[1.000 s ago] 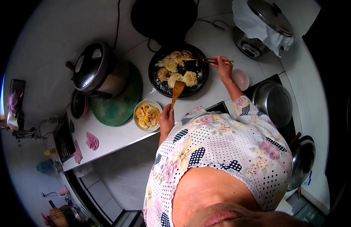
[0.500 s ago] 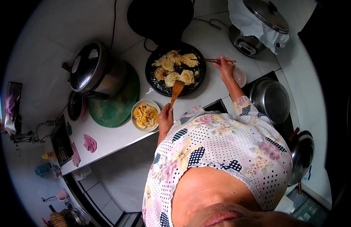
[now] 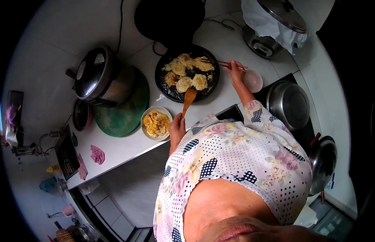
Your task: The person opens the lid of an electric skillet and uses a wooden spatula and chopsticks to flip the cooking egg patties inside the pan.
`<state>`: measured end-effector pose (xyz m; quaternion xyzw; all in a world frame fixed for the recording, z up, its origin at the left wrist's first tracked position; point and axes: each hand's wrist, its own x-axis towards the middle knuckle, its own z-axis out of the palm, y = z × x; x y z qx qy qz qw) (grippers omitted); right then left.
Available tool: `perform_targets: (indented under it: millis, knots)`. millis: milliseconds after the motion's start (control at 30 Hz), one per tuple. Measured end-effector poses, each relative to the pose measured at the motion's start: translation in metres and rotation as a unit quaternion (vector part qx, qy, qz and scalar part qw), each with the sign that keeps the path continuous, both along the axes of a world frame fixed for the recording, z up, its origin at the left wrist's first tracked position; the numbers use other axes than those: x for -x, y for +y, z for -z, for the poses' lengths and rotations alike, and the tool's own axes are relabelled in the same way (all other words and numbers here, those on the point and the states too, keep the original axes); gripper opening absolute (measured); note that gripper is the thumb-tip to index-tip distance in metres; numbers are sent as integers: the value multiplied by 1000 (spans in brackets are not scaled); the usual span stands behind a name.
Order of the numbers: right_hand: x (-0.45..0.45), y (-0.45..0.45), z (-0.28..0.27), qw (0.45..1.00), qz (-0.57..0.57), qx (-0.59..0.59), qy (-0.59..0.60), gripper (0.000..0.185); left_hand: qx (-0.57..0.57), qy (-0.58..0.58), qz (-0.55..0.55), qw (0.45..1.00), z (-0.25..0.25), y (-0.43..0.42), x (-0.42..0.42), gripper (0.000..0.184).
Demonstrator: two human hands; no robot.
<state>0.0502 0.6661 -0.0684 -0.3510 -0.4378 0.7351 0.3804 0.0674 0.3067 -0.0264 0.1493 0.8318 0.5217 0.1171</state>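
Observation:
In the round black electric griddle (image 3: 160, 82), whose dark lid (image 3: 169, 20) stands raised behind it, lie several fried eggs (image 3: 184, 84). My left hand (image 3: 177, 127) is closed round the handle of a wooden spatula (image 3: 190, 97), its flat end at the griddle's near edge beside the front eggs. Gripped in my right hand (image 3: 236, 73) is a pair of chopsticks (image 3: 224, 63); their tips touch the egg at the upper right. A white bowl (image 3: 165, 139) of cooked egg pieces sits just left of my left hand.
A pressure cooker (image 3: 108, 80) stands on a green round board (image 3: 127, 125) at left. A pink bowl (image 3: 253, 81) and a steel basin (image 3: 290, 105) are right of my right hand. A rice cooker (image 3: 258, 46) is at back right; a pink cloth (image 3: 97, 155) lies front left.
My right hand has moved slightly left with the chopsticks, which reach further over the upper-right egg. That egg looks shifted and stretched. The spatula's end has drawn back a little toward me.

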Motion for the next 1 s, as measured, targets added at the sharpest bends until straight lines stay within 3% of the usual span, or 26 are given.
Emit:
perform_targets:
  millis: [433, 733, 833, 933, 1000]
  knots:
    - [-24, 10, -17, 999, -3, -24, 25, 19, -1, -20, -13, 1000, -6, -1, -3, 29]
    - [-8, 8, 9, 994, -54, 89, 32, 20, 16, -29, 18, 999, -13, 6, 1, 29]
    - [-3, 5, 4, 988, -89, 121, 47, 19, 35, -88, 17, 995, -30, 8, 3, 33]
    - [-1, 12, 11, 983, -118, 98, 100, 18, 7, -13, 10, 1000, -11, 5, 2, 29]
    - [-4, 14, -14, 991, -97, 65, 59, 17, 16, -11, 1, 1000, -14, 5, 1, 29]
